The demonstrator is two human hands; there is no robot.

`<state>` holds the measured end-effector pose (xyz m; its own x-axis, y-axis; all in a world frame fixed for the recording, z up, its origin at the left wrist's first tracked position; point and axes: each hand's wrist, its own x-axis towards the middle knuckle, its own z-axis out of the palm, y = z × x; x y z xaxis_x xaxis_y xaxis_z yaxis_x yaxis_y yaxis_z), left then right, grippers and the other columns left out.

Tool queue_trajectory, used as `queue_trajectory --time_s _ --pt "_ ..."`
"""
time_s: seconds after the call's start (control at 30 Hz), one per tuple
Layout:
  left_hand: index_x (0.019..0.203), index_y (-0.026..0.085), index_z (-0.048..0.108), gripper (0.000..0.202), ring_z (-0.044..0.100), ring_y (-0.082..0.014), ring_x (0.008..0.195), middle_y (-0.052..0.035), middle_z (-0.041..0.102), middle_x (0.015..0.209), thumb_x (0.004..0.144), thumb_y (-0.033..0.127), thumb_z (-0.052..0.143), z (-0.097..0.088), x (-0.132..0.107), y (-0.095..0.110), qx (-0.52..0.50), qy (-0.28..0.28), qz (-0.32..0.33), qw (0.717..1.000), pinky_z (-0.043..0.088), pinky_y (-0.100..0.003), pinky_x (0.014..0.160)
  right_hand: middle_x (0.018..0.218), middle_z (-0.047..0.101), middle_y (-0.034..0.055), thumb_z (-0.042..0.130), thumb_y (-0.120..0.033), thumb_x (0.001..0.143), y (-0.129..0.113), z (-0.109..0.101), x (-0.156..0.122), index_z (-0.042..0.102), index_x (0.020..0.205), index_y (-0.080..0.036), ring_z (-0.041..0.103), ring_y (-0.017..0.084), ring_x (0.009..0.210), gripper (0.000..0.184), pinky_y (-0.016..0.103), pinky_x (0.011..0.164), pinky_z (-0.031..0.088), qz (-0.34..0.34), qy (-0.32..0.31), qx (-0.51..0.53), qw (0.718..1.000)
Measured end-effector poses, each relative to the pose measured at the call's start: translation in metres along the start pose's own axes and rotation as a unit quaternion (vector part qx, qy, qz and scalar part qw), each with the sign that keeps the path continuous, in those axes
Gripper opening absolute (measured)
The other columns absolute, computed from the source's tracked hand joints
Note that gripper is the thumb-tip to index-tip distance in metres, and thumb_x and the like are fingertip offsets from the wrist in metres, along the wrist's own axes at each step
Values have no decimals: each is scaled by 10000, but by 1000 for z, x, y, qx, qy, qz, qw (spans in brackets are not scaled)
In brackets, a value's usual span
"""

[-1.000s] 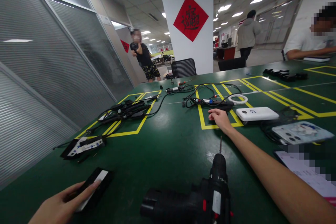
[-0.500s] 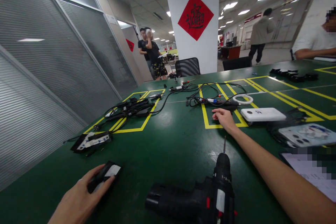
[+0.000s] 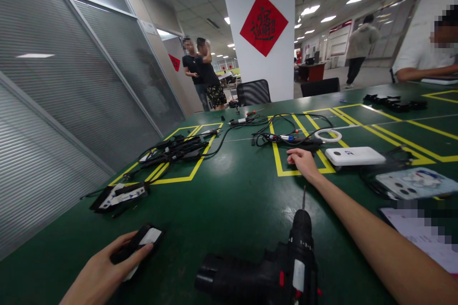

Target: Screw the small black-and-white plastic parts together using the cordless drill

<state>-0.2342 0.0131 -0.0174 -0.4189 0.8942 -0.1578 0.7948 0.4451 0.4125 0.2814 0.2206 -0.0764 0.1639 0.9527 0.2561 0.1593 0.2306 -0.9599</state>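
Observation:
My left hand (image 3: 103, 264) is closed around a flat black rectangular piece with white labels (image 3: 149, 236), thumb along its near side, low over the table's left front. My right hand (image 3: 302, 162) reaches far forward inside a yellow-taped rectangle. Its fingers are curled together; whatever they may hold is too small or hidden to make out. Just beyond it lie black cables with a pen-like tool (image 3: 286, 139). Between my arms a black cordless drill (image 3: 265, 274) lies on its side, its bit pointing away from me.
Bundled black cables (image 3: 175, 150) and a black-and-white part (image 3: 119, 196) lie on the left. On the right are a white power bank (image 3: 354, 156), a white tape ring (image 3: 328, 136), a phone-like case (image 3: 417, 183) and a paper sheet (image 3: 425, 238). A person sits at the far right.
The view has shifted slightly. The black piece in my left hand is tilted a little differently. My right hand stays at nearly the same spot on the table. A person in the background has walked on.

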Motion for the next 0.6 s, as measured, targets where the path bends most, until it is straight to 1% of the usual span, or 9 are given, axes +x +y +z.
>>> queue_trajectory --time_s 0.07,0.13,0.2,0.27,0.3,0.33,0.43,0.53,0.6 --pt "1241 183 470 748 519 -320 1105 -96 583 1208 655 643 536 0 0 16 -17 -5 29 999 405 -396 917 652 654 42 471 -179 706 1 1 1 639 876 -125 591 122 558 245 257 589 505 0 -2 1 1000" --pt "1249 201 464 708 507 -307 1123 -73 575 1224 671 598 560 0 -1 45 -37 -23 88 995 380 -409 953 662 654 45 471 -180 710 1 1 2 637 876 -123 590 121 561 241 261 594 506 4 -3 2 1000" --pt "1244 192 474 681 507 -309 1121 -84 571 1224 679 557 582 4 0 86 -57 -48 160 984 361 -429 971 670 651 46 476 -181 714 1 1 3 632 877 -122 591 122 564 232 267 600 507 10 -8 2 1000" --pt "1207 164 516 657 531 -334 1077 -115 590 1185 672 536 598 13 4 133 -64 -62 230 969 373 -457 942 680 646 49 495 -205 730 -3 2 4 627 886 -123 593 125 573 220 275 603 508 17 -19 3 1000" --pt "1198 148 523 640 544 -339 1050 -126 598 1166 681 518 594 21 8 156 -67 -81 283 953 387 -461 920 694 646 52 511 -233 741 -6 3 4 623 899 -124 598 129 589 221 280 610 510 19 -28 5 999" --pt "1178 162 542 608 558 -321 1027 -107 607 1152 676 500 606 30 12 179 -71 -102 318 940 398 -436 910 718 648 56 528 -268 751 -10 4 3 618 919 -127 605 136 615 237 287 624 513 17 -40 8 999" --pt "1089 181 601 510 604 -259 906 -48 660 1021 650 434 659 67 28 241 -76 -155 399 900 452 -356 826 865 655 73 580 -367 753 -25 9 -2 592 1027 -150 621 164 781 350 318 737 507 -20 -103 15 994" --pt "1079 165 584 455 592 -230 900 -57 637 1024 687 380 667 106 39 290 -77 -186 472 858 465 -368 804 1086 608 94 643 -395 709 -40 17 -10 545 1142 -183 583 190 970 492 348 857 464 -54 -183 -8 982" --pt "1098 153 545 355 576 -216 928 -80 589 1085 797 339 572 127 43 313 -80 -196 512 832 473 -417 802 1140 586 94 681 -379 673 -47 19 -16 523 1183 -193 562 203 1019 565 365 893 441 -66 -240 -39 968"
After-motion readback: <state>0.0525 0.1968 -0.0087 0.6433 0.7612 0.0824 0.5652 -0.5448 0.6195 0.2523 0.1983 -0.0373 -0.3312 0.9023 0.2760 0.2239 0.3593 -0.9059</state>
